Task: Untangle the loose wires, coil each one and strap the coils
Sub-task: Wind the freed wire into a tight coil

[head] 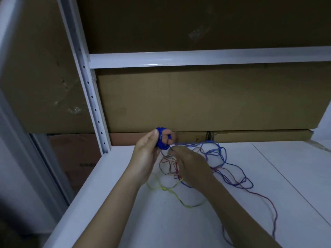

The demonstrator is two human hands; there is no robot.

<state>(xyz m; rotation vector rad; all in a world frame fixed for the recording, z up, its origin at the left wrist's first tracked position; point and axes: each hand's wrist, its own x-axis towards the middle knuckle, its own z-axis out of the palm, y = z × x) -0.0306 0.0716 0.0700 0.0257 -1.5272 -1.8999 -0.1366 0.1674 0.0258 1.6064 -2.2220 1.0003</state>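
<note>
Our left hand (pixel 146 154) grips the blue wire coil (pixel 161 139); right hand (pixel 192 166) pinches its loose strand (pixel 188 145) above the bench (pixel 268 176).

Dim, bluish light over a white shelf (pixel 111 203).

The scene is being underlit and softened by grain; a faint glare streak is being caught on the white crossbar (pixel 157 60), straight rails are being bowed by wide-angle distortion, and the left edge is being blurred.

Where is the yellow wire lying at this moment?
In the head view, the yellow wire lies loose on the white table, below and between both forearms, beside the red wire.
</note>
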